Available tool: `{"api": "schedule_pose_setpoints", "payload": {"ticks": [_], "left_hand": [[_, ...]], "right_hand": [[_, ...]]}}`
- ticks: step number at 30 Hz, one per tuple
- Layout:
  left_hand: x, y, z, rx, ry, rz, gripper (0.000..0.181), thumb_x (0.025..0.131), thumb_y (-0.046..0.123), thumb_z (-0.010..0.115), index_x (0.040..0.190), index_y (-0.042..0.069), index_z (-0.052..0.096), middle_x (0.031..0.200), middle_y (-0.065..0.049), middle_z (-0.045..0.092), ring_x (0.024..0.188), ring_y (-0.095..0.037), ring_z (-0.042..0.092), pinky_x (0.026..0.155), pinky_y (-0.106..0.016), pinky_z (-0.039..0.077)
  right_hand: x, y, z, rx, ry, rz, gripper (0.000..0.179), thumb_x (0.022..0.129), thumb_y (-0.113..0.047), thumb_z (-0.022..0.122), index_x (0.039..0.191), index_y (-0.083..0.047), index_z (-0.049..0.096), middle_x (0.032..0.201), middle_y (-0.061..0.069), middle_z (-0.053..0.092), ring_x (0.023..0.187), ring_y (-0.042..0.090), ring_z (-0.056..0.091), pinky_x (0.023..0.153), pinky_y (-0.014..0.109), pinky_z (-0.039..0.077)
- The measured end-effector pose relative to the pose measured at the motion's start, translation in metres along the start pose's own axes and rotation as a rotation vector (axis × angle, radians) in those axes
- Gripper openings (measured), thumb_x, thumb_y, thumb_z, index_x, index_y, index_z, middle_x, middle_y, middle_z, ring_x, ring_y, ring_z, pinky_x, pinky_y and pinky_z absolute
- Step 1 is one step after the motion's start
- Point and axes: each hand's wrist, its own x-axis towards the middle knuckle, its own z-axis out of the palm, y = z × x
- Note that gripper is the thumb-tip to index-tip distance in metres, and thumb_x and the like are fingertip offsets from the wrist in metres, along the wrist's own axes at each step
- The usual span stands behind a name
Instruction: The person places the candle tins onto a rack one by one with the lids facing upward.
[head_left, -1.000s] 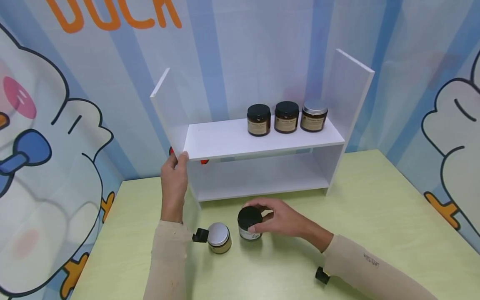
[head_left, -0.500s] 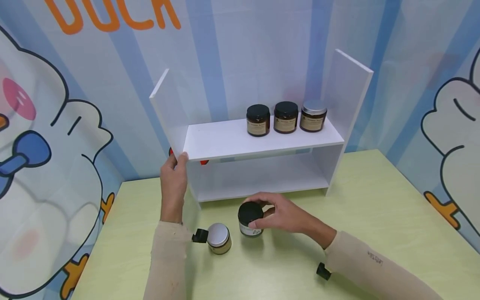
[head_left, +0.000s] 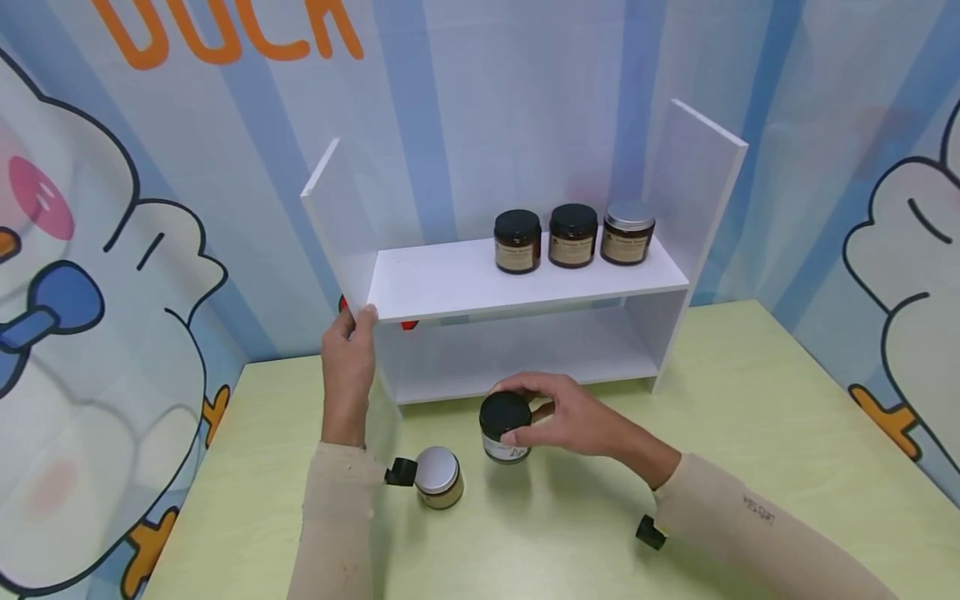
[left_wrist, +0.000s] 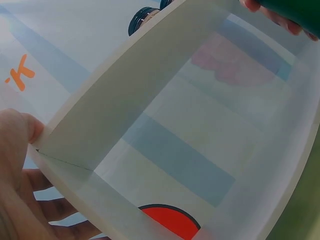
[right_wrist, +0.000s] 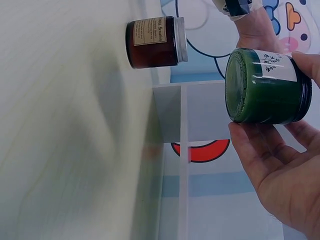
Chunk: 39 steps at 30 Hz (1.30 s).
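Observation:
My right hand (head_left: pixel 577 417) holds a green glass jar (right_wrist: pixel 265 87) with a black lid and a white label, thumb on the near side and fingers round the far side. In the head view this jar is above the table, in front of the white shelf unit (head_left: pixel 442 279). My left hand (head_left: pixel 347 367) grips the unit's left side panel at the upper board; in the left wrist view the thumb is at the front edge and the fingers are outside the panel. A brown jar (head_left: pixel 438 479) with a silver lid stands on the table near my left forearm.
On the upper board, towards its right end, stand two black-lidded brown jars (head_left: pixel 517 242) and a silver-lidded jar (head_left: pixel 628 235). The lower board (head_left: pixel 517 350) sits just above the pale yellow table (head_left: pixel 750 417). A cartoon-printed backdrop (head_left: pixel 510 100) rises behind.
My right hand has lifted the green jar up from the table and slightly forward towards the shelf unit. The left hand and the other jars have stayed put.

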Motion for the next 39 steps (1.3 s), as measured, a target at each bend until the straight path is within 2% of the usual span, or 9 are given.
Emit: {"api": "schedule_pose_setpoints", "payload": {"ticks": [7,15,25,28,32,39], "left_hand": [[-0.002,-0.001,0.001,0.009,0.019,0.002,0.057,0.101,0.053,0.052,0.148,0.02,0.054,0.149,-0.004,0.051,0.134,-0.024,0.043,0.113,-0.057,0.031],[-0.007,0.0,0.004,0.034,0.08,0.037,0.055,0.1,0.055,0.053,0.143,0.021,0.058,0.14,-0.005,0.056,0.123,-0.026,0.046,0.103,-0.053,0.038],[-0.01,0.005,0.002,0.061,0.087,-0.013,0.061,0.099,0.057,0.053,0.146,0.019,0.056,0.143,-0.006,0.053,0.128,-0.026,0.045,0.108,-0.057,0.036],[-0.011,0.008,0.001,0.085,0.086,-0.038,0.063,0.098,0.06,0.052,0.147,0.02,0.055,0.143,-0.007,0.053,0.125,-0.027,0.046,0.099,-0.05,0.043],[-0.012,0.01,0.001,0.099,0.085,-0.056,0.064,0.098,0.061,0.051,0.147,0.021,0.054,0.143,-0.006,0.053,0.121,-0.027,0.047,0.087,-0.041,0.046],[-0.011,0.012,0.001,0.13,0.099,-0.077,0.062,0.098,0.059,0.051,0.146,0.02,0.055,0.139,-0.007,0.055,0.118,-0.028,0.05,0.086,-0.041,0.049]], "right_hand": [[-0.001,-0.007,-0.005,-0.033,0.021,-0.012,0.047,0.086,-0.023,0.082,0.13,-0.028,0.066,0.121,-0.005,0.065,0.109,0.019,0.06,0.09,0.042,0.055],[-0.004,-0.015,-0.011,-0.057,0.04,-0.023,0.048,0.087,-0.025,0.082,0.132,-0.027,0.065,0.122,-0.005,0.065,0.108,0.02,0.06,0.09,0.041,0.054],[-0.003,-0.025,-0.018,-0.104,0.076,-0.044,0.05,0.085,-0.025,0.083,0.131,-0.027,0.065,0.119,-0.006,0.066,0.108,0.018,0.06,0.088,0.045,0.054],[-0.003,-0.028,-0.019,-0.112,0.077,-0.05,0.05,0.085,-0.025,0.083,0.132,-0.028,0.065,0.119,-0.007,0.066,0.107,0.017,0.06,0.087,0.044,0.054],[-0.003,-0.03,-0.021,-0.123,0.078,-0.054,0.05,0.085,-0.026,0.083,0.132,-0.029,0.064,0.119,-0.007,0.066,0.107,0.017,0.06,0.086,0.039,0.054],[-0.001,-0.036,-0.025,-0.119,0.084,-0.081,0.051,0.086,-0.023,0.083,0.133,-0.023,0.064,0.119,-0.003,0.066,0.107,0.018,0.061,0.086,0.038,0.055]]}}
